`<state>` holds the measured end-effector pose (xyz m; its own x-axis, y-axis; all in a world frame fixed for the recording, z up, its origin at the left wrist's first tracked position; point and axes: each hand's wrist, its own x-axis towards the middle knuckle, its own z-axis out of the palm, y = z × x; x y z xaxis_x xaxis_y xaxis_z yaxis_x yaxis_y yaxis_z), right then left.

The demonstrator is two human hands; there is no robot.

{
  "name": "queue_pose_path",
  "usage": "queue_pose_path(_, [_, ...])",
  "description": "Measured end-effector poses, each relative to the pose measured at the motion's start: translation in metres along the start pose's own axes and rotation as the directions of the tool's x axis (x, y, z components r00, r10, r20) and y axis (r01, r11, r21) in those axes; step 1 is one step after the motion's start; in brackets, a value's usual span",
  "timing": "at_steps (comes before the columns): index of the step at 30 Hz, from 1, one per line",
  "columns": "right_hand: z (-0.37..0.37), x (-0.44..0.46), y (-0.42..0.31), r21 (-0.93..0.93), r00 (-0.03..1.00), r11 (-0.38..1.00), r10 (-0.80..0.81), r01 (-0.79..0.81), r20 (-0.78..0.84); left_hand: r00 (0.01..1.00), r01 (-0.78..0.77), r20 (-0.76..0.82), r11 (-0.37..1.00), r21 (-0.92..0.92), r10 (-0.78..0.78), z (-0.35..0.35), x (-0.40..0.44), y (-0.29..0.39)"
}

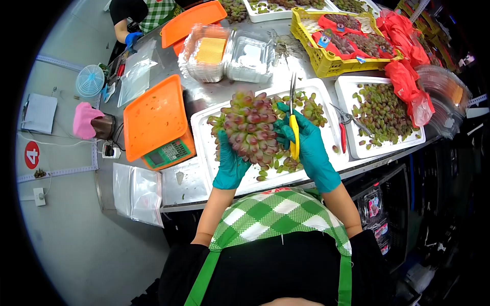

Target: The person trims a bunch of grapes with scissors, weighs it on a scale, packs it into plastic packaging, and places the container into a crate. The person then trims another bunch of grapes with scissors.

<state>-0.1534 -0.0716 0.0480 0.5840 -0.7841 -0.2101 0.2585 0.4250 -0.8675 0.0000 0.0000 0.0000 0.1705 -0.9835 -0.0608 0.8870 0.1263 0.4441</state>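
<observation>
A large bunch of reddish-green grapes (pixel 251 127) is held up over a white tray (pixel 200 133). My left hand (pixel 230 166), in a teal glove, closes around the bunch's lower left side. My right hand (pixel 314 150), gloved alike, grips yellow-handled scissors (pixel 294 136) with the blades pointing up and away from me. Its fingers are beside the right side of the bunch; whether they touch it is hard to tell. Smaller clusters (pixel 312 109) and loose grapes lie in the tray around and beneath the bunch.
An orange scale (pixel 157 117) stands left, clear plastic boxes (pixel 250 56) behind. At right, red-handled scissors (pixel 342 136) lean by a white tray of loose grapes (pixel 385 109). A yellow crate (pixel 326 64) holds bagged grapes. Another person's blue-gloved hand (pixel 132 39) is far left.
</observation>
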Motion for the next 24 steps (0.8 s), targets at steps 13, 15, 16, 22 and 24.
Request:
queue_pose_path(13, [-0.006, -0.004, 0.023, -0.051, 0.999, 0.997, 0.048, -0.049, -0.013, 0.978, -0.196, -0.086, 0.978, -0.074, 0.189, -0.057, -0.02, 0.083])
queue_pose_path(15, [-0.009, -0.003, 0.029, -0.052, 0.995, 0.996, 0.073, -0.077, -0.062, 0.961, -0.257, -0.101, 0.966, -0.003, 0.256, -0.079, -0.023, 0.116])
queue_pose_path(16, [-0.009, -0.005, 0.032, -0.059, 0.993, 0.993, 0.1, -0.104, -0.069, 0.966, -0.232, -0.102, 0.971, 0.056, 0.236, -0.084, -0.027, 0.14])
queue_pose_path(22, [-0.006, -0.004, 0.057, -0.034, 0.987, 0.993, 0.107, -0.112, -0.124, 0.942, -0.079, -0.256, 0.884, 0.461, 0.218, -0.12, -0.047, 0.272])
queue_pose_path(24, [-0.001, -0.001, 0.062, -0.033, 0.986, 0.992, 0.114, -0.119, -0.122, 0.923, 0.023, -0.329, 0.824, 0.566, 0.2, -0.148, -0.041, 0.315])
